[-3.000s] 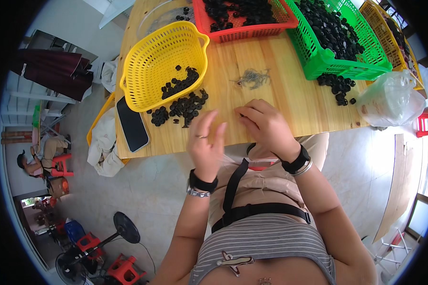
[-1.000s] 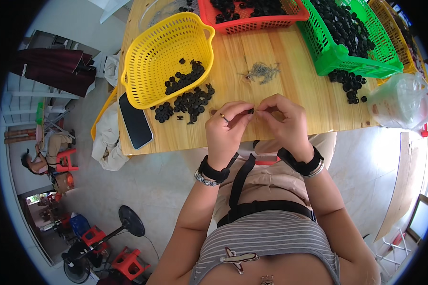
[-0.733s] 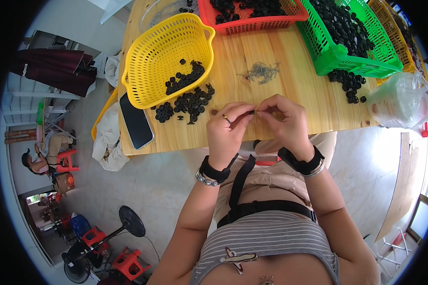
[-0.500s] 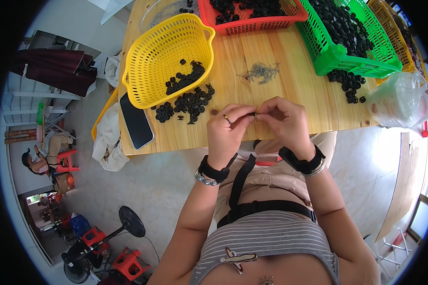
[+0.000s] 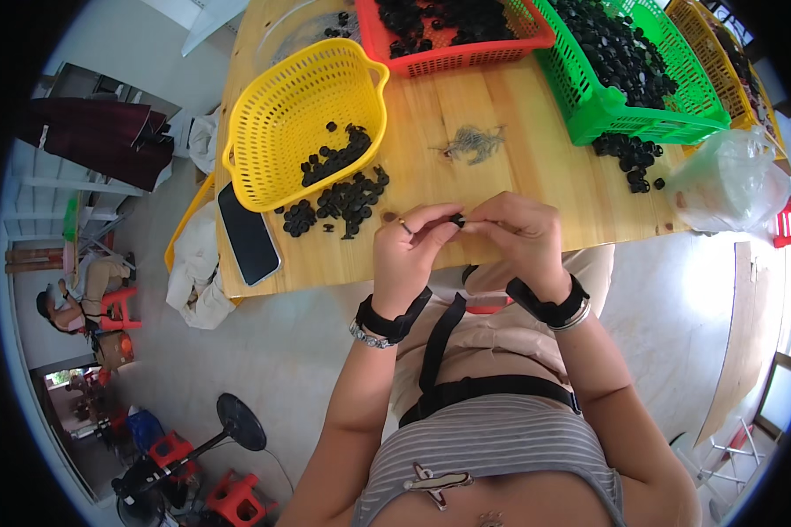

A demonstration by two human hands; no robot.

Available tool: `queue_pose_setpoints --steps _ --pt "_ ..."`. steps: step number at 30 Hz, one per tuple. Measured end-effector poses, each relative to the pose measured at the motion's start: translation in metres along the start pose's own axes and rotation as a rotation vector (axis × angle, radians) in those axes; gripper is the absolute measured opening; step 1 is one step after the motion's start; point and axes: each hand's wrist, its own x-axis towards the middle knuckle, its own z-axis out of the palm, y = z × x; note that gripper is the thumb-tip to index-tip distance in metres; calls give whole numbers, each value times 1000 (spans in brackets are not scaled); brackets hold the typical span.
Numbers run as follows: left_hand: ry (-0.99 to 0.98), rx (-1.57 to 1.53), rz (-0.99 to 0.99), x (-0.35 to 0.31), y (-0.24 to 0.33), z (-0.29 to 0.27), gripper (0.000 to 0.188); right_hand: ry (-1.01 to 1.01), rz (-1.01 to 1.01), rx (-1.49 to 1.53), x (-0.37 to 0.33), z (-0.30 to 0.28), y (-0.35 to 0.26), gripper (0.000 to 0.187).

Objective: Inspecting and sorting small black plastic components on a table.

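Observation:
My left hand [image 5: 406, 255], a ring on one finger, pinches a small black plastic part [image 5: 458, 220] between thumb and forefinger. My right hand [image 5: 524, 239] is closed in a pinch right beside that part; whatever sits between its fingertips is too small to make out. Both hands are above the table's near edge. Beyond them lies a loose heap of thin metal pins [image 5: 473, 145]. To the left, a pile of small black round parts [image 5: 350, 200] spreads in front of a yellow basket [image 5: 253, 114], which holds more of them.
A red basket [image 5: 466, 60] and a green crate [image 5: 650, 123] full of black parts stand at the back. Black rings [image 5: 628, 158] lie before the crate, near a clear plastic bag [image 5: 734, 180]. A phone [image 5: 248, 235] rests at the table's left edge. A person [image 5: 66, 307] sits far left.
The view has shifted slightly. Between my left fingertips the black part now shows more plainly, and my right fingertips have drawn back a little from my left ones.

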Motion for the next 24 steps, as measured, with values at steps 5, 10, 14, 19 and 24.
queue_pose_setpoints --steps 5,10,14,19,24 --pt "-14 11 87 1 -2 0 19 21 -125 -37 -1 -4 -1 10" --pt "-1 -47 44 -1 -5 1 18 236 -11 -274 -7 -32 -19 11" --pt "19 -68 71 0 -6 2 18 530 13 -488 -14 -80 -1 12" --pt "26 -80 70 -1 -9 2 17 754 183 -728 -24 -117 20 20" --pt "17 -66 78 -1 -11 1 17 782 205 -840 -26 -123 28 24"
